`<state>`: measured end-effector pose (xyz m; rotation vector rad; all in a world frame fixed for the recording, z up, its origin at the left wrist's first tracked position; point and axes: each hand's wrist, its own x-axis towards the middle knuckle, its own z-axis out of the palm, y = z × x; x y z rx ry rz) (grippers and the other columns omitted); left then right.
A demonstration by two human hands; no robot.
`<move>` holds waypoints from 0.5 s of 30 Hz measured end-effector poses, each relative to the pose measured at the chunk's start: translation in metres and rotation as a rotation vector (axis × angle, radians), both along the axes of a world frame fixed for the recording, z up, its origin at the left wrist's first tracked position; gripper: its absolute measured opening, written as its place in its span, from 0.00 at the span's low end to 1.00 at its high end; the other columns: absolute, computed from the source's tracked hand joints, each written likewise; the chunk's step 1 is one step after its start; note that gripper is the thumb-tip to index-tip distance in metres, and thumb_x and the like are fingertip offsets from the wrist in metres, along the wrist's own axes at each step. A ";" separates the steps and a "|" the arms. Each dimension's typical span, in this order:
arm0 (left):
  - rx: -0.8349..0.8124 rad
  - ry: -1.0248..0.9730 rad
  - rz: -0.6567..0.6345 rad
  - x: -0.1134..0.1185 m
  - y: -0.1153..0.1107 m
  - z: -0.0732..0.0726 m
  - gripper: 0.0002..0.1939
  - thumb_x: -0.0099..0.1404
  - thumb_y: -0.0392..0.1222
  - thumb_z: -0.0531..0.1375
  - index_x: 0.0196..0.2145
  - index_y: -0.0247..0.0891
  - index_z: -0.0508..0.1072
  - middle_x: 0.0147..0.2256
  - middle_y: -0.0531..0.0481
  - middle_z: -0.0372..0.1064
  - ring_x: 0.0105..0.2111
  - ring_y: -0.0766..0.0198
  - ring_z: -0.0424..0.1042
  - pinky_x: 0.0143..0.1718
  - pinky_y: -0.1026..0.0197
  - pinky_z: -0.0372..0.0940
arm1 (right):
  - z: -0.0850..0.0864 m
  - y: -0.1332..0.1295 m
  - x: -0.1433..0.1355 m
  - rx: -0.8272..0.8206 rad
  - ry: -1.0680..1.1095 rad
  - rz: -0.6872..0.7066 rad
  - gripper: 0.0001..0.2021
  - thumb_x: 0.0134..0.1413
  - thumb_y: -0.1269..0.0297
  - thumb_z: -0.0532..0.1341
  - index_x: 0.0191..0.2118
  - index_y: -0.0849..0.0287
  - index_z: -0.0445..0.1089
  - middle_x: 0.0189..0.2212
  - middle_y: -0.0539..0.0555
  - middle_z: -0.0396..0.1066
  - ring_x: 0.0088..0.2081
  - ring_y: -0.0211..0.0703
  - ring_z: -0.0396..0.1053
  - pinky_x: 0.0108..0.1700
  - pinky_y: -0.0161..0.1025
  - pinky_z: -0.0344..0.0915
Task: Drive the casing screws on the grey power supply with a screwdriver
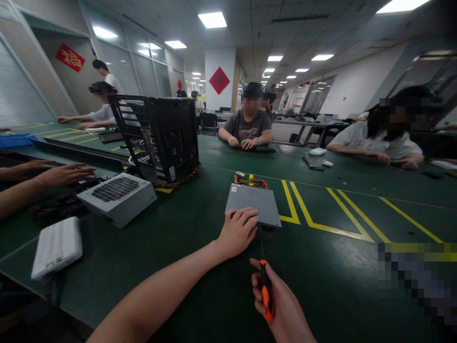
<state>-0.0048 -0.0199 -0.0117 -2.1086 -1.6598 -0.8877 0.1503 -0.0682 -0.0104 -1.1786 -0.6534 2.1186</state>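
Right hand (276, 297) grasping orange-and-black screwdriver (266, 291), shaft pointing away toward near edge of flat grey metal box (253, 205). Left hand (238, 232) laid over box's near-left part, fingers spread on top, holding nothing up. Box flat on green desk (171, 295), red, orange and black wires (253, 181) at far edge. Left of it, vented grey unit (119, 195) near open black computer case (160, 138). White device (57, 245) nearer, far left.

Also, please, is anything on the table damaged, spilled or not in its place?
No spill or damage is visible. Only the loose wires bunched at the foot of the black computer case look untidy.
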 end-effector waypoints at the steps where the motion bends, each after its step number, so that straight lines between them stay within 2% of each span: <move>1: -0.002 -0.004 0.001 0.000 0.000 0.000 0.11 0.63 0.39 0.50 0.44 0.41 0.63 0.51 0.51 0.62 0.53 0.62 0.57 0.48 0.53 0.48 | 0.000 -0.001 0.000 0.034 -0.005 -0.011 0.19 0.38 0.52 0.65 0.36 0.58 0.67 0.22 0.48 0.65 0.20 0.30 0.57 0.17 0.27 0.50; 5: -0.002 -0.011 0.003 0.002 -0.003 0.002 0.11 0.63 0.38 0.50 0.44 0.41 0.63 0.51 0.50 0.62 0.53 0.62 0.57 0.48 0.53 0.48 | 0.000 -0.004 0.000 0.124 -0.020 -0.035 0.14 0.37 0.58 0.67 0.28 0.59 0.66 0.22 0.46 0.63 0.20 0.28 0.55 0.16 0.26 0.46; 11: -0.001 -0.025 0.037 0.005 -0.005 0.004 0.11 0.63 0.38 0.51 0.44 0.42 0.63 0.50 0.52 0.63 0.52 0.62 0.58 0.48 0.53 0.48 | -0.003 -0.005 0.004 0.045 0.028 -0.021 0.14 0.46 0.54 0.61 0.35 0.60 0.68 0.25 0.50 0.66 0.23 0.31 0.60 0.21 0.28 0.55; 15: 0.001 -0.035 0.038 0.006 -0.005 0.004 0.11 0.62 0.38 0.52 0.44 0.42 0.63 0.50 0.51 0.62 0.52 0.62 0.58 0.48 0.53 0.49 | -0.004 -0.003 0.004 -0.027 0.075 -0.008 0.16 0.46 0.54 0.61 0.38 0.61 0.68 0.23 0.50 0.66 0.22 0.31 0.59 0.20 0.28 0.54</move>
